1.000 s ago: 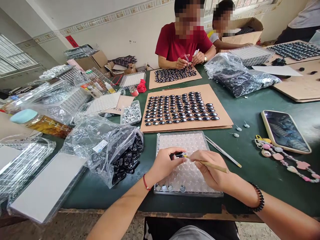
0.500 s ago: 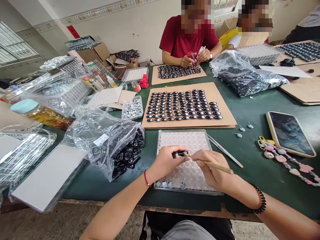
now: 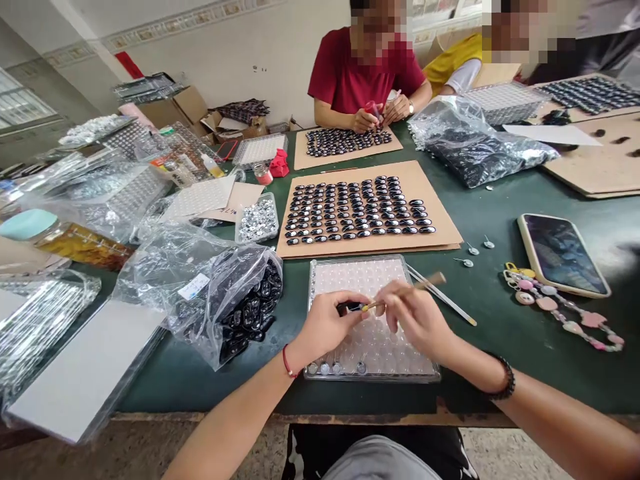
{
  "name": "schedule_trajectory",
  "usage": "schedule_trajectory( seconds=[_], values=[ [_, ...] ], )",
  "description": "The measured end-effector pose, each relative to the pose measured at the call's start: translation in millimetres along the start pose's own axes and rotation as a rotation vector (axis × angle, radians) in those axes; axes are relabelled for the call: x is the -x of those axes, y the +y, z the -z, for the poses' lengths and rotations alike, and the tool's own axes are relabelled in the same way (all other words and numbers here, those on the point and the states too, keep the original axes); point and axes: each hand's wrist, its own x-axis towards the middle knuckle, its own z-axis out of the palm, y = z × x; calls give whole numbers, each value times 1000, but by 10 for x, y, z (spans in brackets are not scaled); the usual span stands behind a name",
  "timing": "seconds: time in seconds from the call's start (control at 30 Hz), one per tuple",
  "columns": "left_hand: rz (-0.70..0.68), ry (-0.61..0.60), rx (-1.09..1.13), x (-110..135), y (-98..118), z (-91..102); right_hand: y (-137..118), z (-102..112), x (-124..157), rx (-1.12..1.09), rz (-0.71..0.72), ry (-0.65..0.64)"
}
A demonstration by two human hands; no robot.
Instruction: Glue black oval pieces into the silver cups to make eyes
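Observation:
Pinched in my left hand (image 3: 326, 325) is a small glossy black oval piece (image 3: 344, 309), mostly hidden by the fingers. My right hand (image 3: 417, 323) is closed on a thin wooden stick (image 3: 407, 289), its yellowish tip close to the black piece; whether they touch I cannot tell. Both hands are above a clear plastic tray (image 3: 373, 377) with round cells. A few small round silvery pieces (image 3: 324, 368) sit along its near edge. Behind it, rows of black oval pieces (image 3: 349, 235) lie on a cardboard sheet (image 3: 440, 239).
Left of the tray lies a plastic bag (image 3: 155, 273) spilling black pieces (image 3: 250, 317). A small box of silvery parts (image 3: 257, 219) stands behind it. To the right are a white stick (image 3: 450, 301), a phone (image 3: 565, 253) and a beaded strap (image 3: 570, 313). Across the table a person in red (image 3: 367, 80) works.
The stick's rear end has swung upward, from pointing down right to pointing up right, as my right hand turned. My left hand still holds the black piece. The view has shifted slightly.

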Motion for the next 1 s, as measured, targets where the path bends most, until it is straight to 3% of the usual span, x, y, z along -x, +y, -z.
schedule_trajectory(
  seconds=[0.07,0.13,0.33,0.5,0.67,0.77,0.93,1.0],
  values=[
    [-17,-26,-23,2,20,-5,6,29,-63,-316,-210,6],
    [-18,-35,-61,-5,34,-9,4,43,-97,-476,-289,20],
    [-51,57,-100,-47,21,-24,-27,-12,-78,-232,-201,31],
    [-116,100,-193,-78,-30,-17,-19,10,-123,-271,-259,1],
    [-136,105,-147,-88,-44,-27,-28,14,-136,-323,-300,-54],
    [-27,106,80,-70,-16,-28,-6,6,-138,-312,-258,-1],
    [293,77,917,-77,29,75,88,115,-207,-244,-196,146],
    [372,107,1109,-85,32,124,119,243,-256,-222,-169,213]
  ],
)
